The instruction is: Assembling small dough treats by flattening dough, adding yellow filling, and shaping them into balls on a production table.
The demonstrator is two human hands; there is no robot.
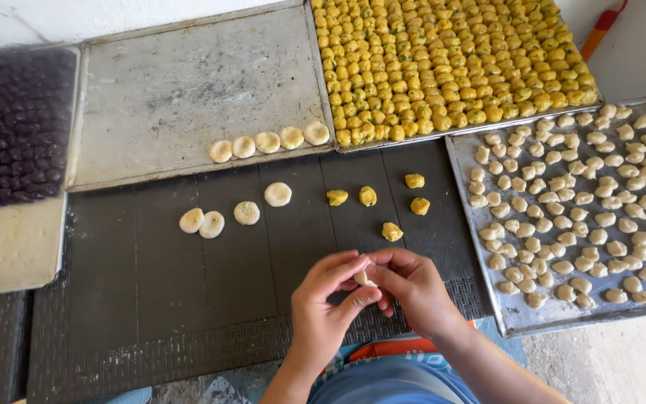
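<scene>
My left hand (pixel 321 310) and my right hand (pixel 411 288) meet low in the middle of the head view, fingertips pinched together on one small pale dough piece (pixel 362 277). Just beyond them, on a dark ribbed mat (pixel 151 277), lie several yellow filling balls (pixel 391 231). To the left of those sit several flat pale dough discs (pixel 246 212). Most of the held piece is hidden by my fingers.
A grey metal tray (pixel 173 82) at the back holds a short row of flat discs (pixel 267 141). Beside it a tray of many yellow balls (pixel 443 60). At right a tray (pixel 517 318) of pale dough lumps. Far left, a tray of dark purple pieces (pixel 9 127).
</scene>
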